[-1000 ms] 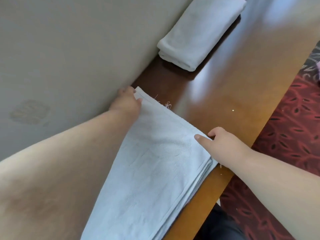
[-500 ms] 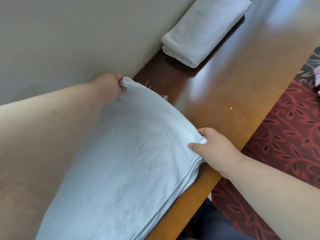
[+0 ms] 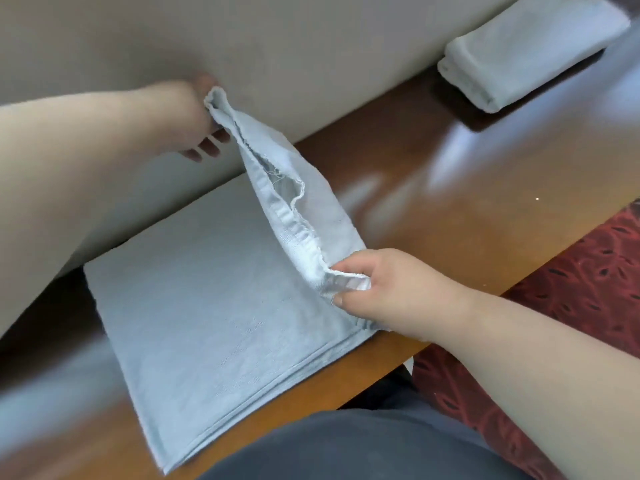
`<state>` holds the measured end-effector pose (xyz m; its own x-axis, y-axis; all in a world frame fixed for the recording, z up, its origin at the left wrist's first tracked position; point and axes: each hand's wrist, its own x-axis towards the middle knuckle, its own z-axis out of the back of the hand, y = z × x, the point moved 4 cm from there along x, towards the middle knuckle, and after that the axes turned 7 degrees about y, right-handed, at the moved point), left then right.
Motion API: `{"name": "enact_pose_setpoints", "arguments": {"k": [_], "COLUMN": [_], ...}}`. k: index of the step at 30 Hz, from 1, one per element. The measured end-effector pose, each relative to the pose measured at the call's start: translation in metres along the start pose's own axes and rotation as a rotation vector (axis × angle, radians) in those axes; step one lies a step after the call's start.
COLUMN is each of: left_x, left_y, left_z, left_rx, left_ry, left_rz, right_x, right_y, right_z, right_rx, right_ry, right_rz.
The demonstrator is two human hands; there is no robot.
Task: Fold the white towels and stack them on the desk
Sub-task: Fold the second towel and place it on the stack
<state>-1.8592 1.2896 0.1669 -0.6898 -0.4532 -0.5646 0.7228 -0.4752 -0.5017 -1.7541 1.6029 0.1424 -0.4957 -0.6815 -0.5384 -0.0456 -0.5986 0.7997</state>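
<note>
Our left hand [image 3: 194, 123] pinching far corner of pale white cloth towel [image 3: 214, 313], lifted up near beige wall [image 3: 311, 46]. Our right hand [image 3: 388, 292] clamped on near corner. Rest of towel lying flat on glossy brown wooden desk [image 3: 450, 209]. Second folded white towel [image 3: 526, 53] sits further along desk, against wall, well apart.

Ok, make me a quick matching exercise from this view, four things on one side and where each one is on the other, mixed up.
Things:
1. left hand
2. right hand
3. folded towel
4. carpet

Places:
A. far end of the desk, against the wall
B. near corner of the lifted towel edge
C. floor beside the desk
D. far corner of the lifted towel edge

Pairs: 1-D, 2-B, 3-A, 4-C
</note>
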Motion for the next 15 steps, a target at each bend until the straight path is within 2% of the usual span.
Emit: {"name": "enact_pose_setpoints", "arguments": {"k": [5, 10, 12, 15], "left_x": [-0.040, -0.049, -0.049, -0.048], "left_y": [0.080, 0.152, 0.178, 0.225], "left_z": [0.039, 0.068, 0.077, 0.082], "left_rx": [-0.338, -0.725, -0.705, -0.506], "left_ry": [0.166, 0.330, 0.292, 0.173], "left_rz": [-0.163, -0.038, -0.011, -0.030], "right_x": [0.005, 0.014, 0.016, 0.018], "right_y": [0.038, 0.070, 0.080, 0.092], "right_z": [-0.075, -0.143, -0.166, -0.198], "right_rx": [-0.268, -0.392, -0.450, -0.467], "right_ry": [0.075, 0.140, 0.161, 0.225], "right_rz": [0.052, 0.129, 0.164, 0.196]}}
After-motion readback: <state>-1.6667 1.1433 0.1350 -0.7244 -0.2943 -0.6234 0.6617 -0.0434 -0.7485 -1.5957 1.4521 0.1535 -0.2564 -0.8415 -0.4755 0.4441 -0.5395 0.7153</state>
